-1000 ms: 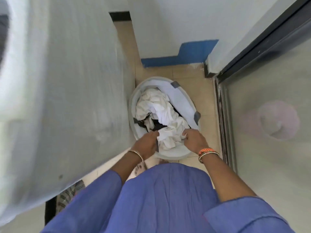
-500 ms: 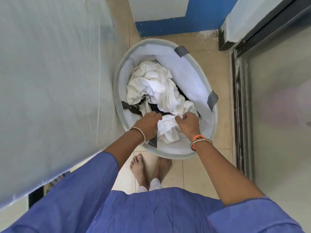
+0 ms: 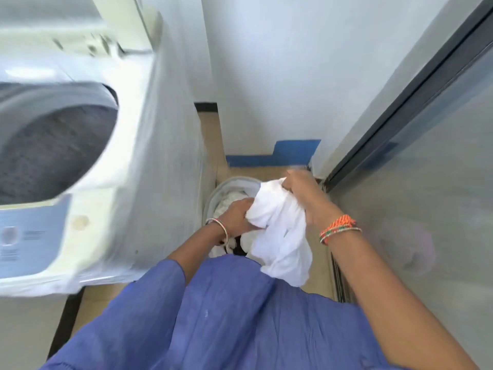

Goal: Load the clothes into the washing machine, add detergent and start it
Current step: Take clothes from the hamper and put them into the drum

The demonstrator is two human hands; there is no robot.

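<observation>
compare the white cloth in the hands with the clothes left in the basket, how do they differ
The white cloth is lifted above the basket, gripped by the left hand and right hand; the clothes in the basket lie untouched. The cloth hangs loose and in full view; the clothes are heaped and largely hidden behind it and the hands. The cloth is all white; the heap includes a dark piece. Both are mostly white.

The tan tiled floor carries the round laundry basket and, just left of it, the plastic-wrapped washing machine, near the wall.
</observation>
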